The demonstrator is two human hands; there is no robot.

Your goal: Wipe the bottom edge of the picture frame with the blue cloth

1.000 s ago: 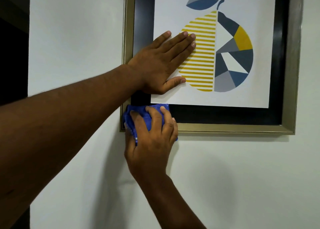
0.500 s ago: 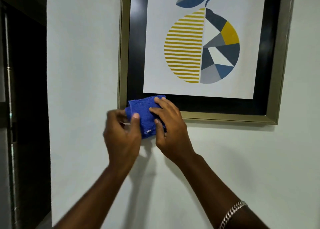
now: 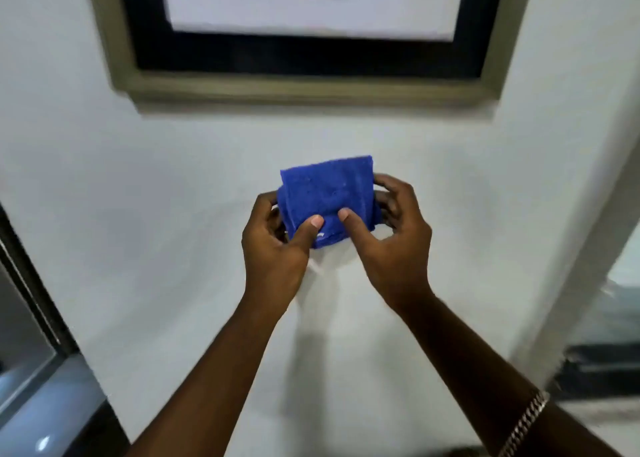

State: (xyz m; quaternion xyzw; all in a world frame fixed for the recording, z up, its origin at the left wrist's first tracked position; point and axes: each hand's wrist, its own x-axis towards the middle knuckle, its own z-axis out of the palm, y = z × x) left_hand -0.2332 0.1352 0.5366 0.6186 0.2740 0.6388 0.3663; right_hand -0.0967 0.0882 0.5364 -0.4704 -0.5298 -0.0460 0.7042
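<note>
Two hands hold one blue cloth [image 3: 327,198] in front of a white wall [image 3: 138,179], well below the picture frame [image 3: 304,88]. Far left: a dark door or window edge [image 3: 31,301], blurred. Left hand [image 3: 273,245]: grip closed on the cloth's left side, thumb on the front face, fingers behind. Cloth: folded to a rough square, held upright, clear of the wall and frame; a small white mark near its lower edge, too blurred to read. Right hand [image 3: 391,235]: grip closed on the cloth's right side, thumb on the front, fingers curled round the edge. Right wrist: a metal chain bracelet [image 3: 526,422]. Frame: dull gold bottom edge, black inner border, pale print above, cut off by the top of the view. No legible writing anywhere.
</note>
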